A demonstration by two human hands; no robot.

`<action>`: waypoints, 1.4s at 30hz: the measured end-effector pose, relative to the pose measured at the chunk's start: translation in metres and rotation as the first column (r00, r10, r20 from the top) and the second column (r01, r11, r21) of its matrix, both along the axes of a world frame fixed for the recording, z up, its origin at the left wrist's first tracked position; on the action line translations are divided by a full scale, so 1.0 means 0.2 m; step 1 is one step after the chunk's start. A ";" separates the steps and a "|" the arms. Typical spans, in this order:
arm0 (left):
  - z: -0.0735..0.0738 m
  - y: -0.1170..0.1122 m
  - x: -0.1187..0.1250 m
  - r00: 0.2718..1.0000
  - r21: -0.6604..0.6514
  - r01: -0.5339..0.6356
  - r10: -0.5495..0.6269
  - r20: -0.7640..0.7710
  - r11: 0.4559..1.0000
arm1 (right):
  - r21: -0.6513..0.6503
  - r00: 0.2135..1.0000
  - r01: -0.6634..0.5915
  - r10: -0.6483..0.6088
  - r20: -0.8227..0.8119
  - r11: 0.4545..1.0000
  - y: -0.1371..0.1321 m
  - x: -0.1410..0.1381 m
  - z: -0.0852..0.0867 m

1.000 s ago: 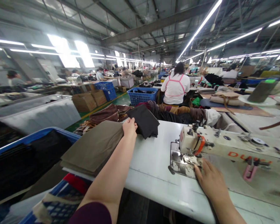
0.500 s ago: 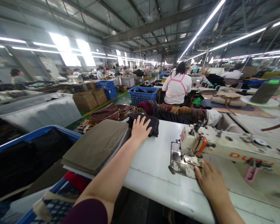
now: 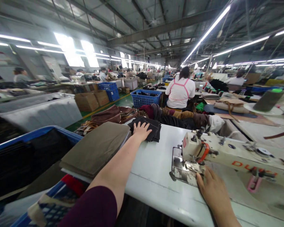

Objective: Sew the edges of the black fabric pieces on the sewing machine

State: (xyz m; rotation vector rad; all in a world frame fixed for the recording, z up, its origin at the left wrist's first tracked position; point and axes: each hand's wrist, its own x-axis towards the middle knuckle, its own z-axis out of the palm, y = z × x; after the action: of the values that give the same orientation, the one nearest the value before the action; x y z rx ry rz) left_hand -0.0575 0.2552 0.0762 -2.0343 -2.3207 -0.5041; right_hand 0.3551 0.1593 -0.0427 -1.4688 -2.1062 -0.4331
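Note:
My left hand [image 3: 142, 130] reaches to the far side of the table and lies with spread fingers on a stack of black fabric pieces [image 3: 154, 132]. To the left of my forearm is a thick pile of olive-brown fabric [image 3: 96, 148]. My right hand [image 3: 212, 186] rests beside the metal needle plate [image 3: 183, 168] of a white sewing machine [image 3: 217, 148]. Its fingers stretch forward near the presser foot, and their tips are partly hidden by the machine head. No cloth shows in the right hand.
On the left stands a blue crate [image 3: 54, 129] holding dark fabric. Bundled garments [image 3: 179, 116] lie beyond the white tabletop [image 3: 153, 176]. A co-worker in a white top [image 3: 181, 91] sits ahead, with a blue basket [image 3: 145, 96] alongside. A thread cone [image 3: 269, 100] stands at right.
My left arm has reached slightly farther forward, and the hand sits a little more to the left on the black stack. My right hand stays almost in place. The view has shifted slightly.

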 end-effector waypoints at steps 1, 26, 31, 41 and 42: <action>0.02 -0.04 0.03 1.000 0.061 0.010 -0.009 -0.013 0.998 | 0.000 1.000 -0.002 0.002 0.009 1.000 0.00 0.00 0.00; 0.36 -1.09 -0.55 0.999 -0.110 -0.032 0.035 0.025 0.993 | -0.050 0.992 0.121 -0.118 0.051 0.991 -0.18 -0.04 0.14; 0.40 -1.06 -0.57 0.985 -0.104 -0.052 0.068 0.159 0.993 | -0.048 0.995 0.097 -0.097 0.010 0.994 -0.25 -0.02 0.15; 0.47 -1.13 -0.65 0.490 0.109 -0.236 0.022 0.871 0.966 | 0.006 0.955 -0.197 0.193 -0.226 0.980 -0.36 -0.17 0.20; 0.48 -1.13 -0.60 0.585 0.175 -0.188 -0.033 0.810 0.967 | 0.012 0.932 -0.262 0.257 -0.255 0.965 -0.37 -0.23 0.23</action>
State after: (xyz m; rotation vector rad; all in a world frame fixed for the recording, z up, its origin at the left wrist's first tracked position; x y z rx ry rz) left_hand -0.1779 0.0291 0.1722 -1.7507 -2.4984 -1.9743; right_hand 0.3096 0.0850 0.0028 -1.1641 -2.0619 -0.1130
